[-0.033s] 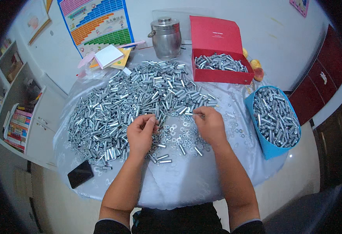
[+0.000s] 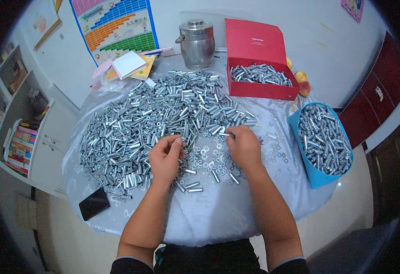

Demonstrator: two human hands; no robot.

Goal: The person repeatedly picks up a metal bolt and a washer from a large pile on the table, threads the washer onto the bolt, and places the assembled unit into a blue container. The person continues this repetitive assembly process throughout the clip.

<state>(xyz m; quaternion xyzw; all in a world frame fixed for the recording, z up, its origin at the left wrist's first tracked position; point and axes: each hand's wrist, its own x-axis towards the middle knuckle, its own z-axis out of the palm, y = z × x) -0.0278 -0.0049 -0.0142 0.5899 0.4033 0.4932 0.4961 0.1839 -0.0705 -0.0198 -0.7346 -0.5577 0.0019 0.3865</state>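
Observation:
Over the near edge of a wide heap of silvery metal tubes (image 2: pixel 136 123), my left hand (image 2: pixel 165 156) is closed, thumb against the curled fingers. Anything pinched at its fingertips is too small to name. To its right my right hand (image 2: pixel 244 147) bends down with fingers drawn together at the heap's right edge, a few tubes touching or just beside its fingertips; what it grips is hidden. Flat metal washers (image 2: pixel 216 160) lie scattered on the cloth between the hands. Several loose tubes (image 2: pixel 194 187) rest nearer me, below the washers.
A blue bin (image 2: pixel 316 182) full of bolt-like metal parts stands at the right. Behind it sits an open red box (image 2: pixel 264 91) holding more. At the back are a steel canister (image 2: pixel 197 45) and notebooks (image 2: pixel 129 65). A black phone (image 2: pixel 94 204) lies front left on the tablecloth (image 2: pixel 195 219).
The whole view has shifted very slightly. Both hands keep nearly the same pose and place; the right hand's fingers have dipped a little toward the tubes.

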